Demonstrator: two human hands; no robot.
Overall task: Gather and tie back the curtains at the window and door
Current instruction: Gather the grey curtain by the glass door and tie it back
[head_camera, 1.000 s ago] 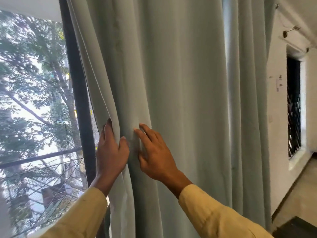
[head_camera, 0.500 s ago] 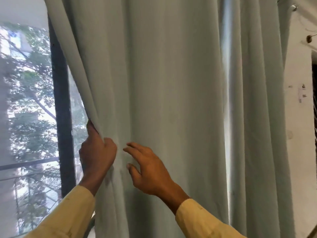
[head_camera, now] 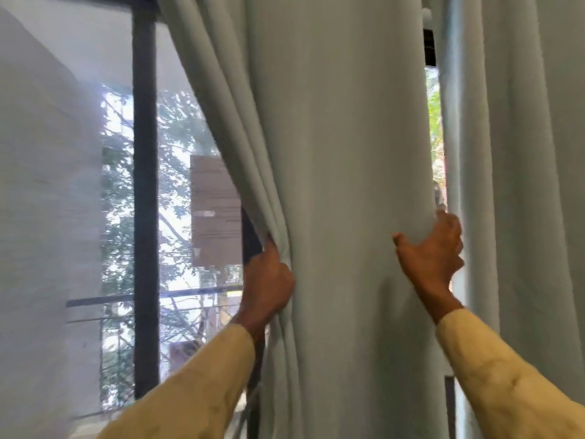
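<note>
A pale grey-green curtain panel (head_camera: 342, 185) hangs in the middle of the view. My left hand (head_camera: 269, 280) grips its folded left edge at about waist height. My right hand (head_camera: 433, 255) holds the panel's right edge, fingers curled behind the cloth and thumb out in front. The panel is bunched between my two hands. A second panel of the same cloth (head_camera: 519, 185) hangs to the right, with a narrow gap of daylight between the two.
A black window frame post (head_camera: 145, 217) stands left of the curtain, with a horizontal rail (head_camera: 126, 301) and trees beyond the glass. A sheer white curtain (head_camera: 41, 217) covers the far left.
My right hand has moved from beside my left hand across to the panel's right edge and taken hold of it. My left hand keeps its grip. The view has shifted right and closer.
</note>
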